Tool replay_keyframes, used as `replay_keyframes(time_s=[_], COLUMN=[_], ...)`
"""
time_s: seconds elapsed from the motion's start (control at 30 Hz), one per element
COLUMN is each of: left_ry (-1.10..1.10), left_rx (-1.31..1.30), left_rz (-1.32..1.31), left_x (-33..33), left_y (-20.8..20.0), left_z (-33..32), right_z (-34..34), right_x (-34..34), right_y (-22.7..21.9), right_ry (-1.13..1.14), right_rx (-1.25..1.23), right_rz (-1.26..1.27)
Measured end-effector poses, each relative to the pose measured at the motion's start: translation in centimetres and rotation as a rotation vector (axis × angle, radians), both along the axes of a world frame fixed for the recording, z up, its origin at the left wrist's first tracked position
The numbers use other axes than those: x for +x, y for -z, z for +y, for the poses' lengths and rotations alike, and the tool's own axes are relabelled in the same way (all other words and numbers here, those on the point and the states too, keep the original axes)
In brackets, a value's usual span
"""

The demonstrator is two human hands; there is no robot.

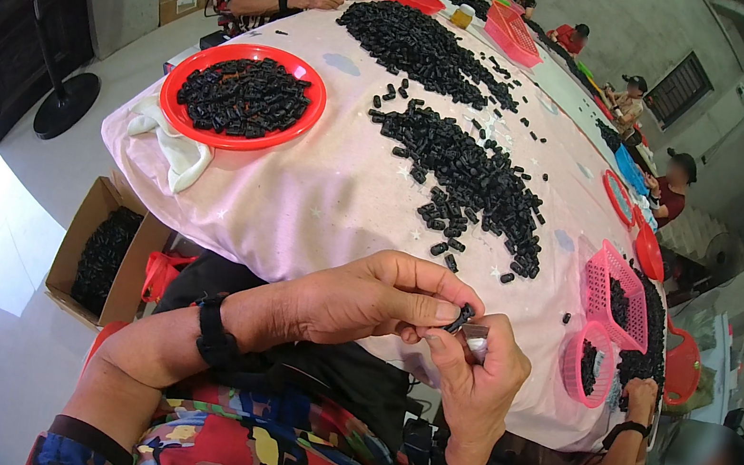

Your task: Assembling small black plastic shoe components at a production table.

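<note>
My left hand [387, 294] pinches a small black plastic part [461, 319] between thumb and fingertips, just off the table's near edge. Close against it, my right hand [487, 365] is closed on a small flat shiny piece [476, 341], perhaps a blade; its exact kind does not show. The fingertips of both hands meet around the black part, which hides some of it. Beyond my hands, a loose pile of short black cylindrical parts [468, 170] lies on the pink tablecloth [298, 212].
A red round tray [317, 118] of black parts sits at left on a white cloth [185, 161]. Another black pile [419, 47] lies farther off. A cardboard box [66, 254] of parts stands on the floor. Pink baskets [640, 306] are at right, beside a co-worker's hand [641, 400].
</note>
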State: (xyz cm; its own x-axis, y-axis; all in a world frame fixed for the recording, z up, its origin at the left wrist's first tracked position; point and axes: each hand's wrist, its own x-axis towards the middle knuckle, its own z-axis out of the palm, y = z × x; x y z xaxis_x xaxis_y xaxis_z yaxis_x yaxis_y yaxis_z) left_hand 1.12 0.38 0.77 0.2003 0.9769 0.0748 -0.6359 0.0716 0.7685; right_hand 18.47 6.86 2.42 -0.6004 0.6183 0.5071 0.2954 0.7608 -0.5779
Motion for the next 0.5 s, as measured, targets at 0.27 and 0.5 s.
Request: replay_keyframes(time_s=[0.27, 0.5], left_ry=[0.007, -0.001], left_rx=[0.015, -0.005], left_rz=[-0.003, 0.034], left_x=[0.00, -0.13], left_y=[0.24, 0.10], left_z=[0.15, 0.09], right_z=[0.11, -0.05], right_x=[-0.12, -0.26], right_y=[0.04, -0.37], right_ry=[0.013, 0.043], right_rx=[0.028, 0.051], right_rz=[0.002, -0.027])
